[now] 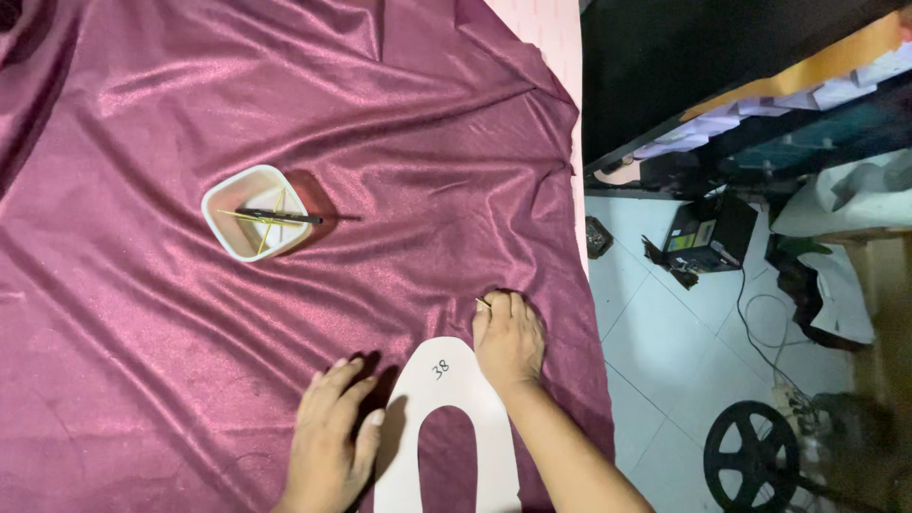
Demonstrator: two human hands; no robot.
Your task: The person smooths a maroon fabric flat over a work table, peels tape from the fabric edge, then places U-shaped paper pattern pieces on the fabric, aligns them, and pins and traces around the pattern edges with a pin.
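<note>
A shiny maroon fabric (pixel 237 114) is spread over the table. On it near the bottom lies a white arch-shaped paper pattern (pixel 446 380). My left hand (pixel 332 432) rests flat with fingers apart, pressing on the pattern's left edge and the cloth. My right hand (pixel 508 337) sits at the pattern's upper right edge, fingers curled around a thin yellowish stick (pixel 484 304) whose tip touches the fabric.
A small white square cup (pixel 255 211) with a dark pen and yellow sticks stands on the cloth at upper left. The table's right edge (pixel 575 142) drops to a tiled floor (pixel 665 332) with cables, a black box and a black wheel (pixel 750 465).
</note>
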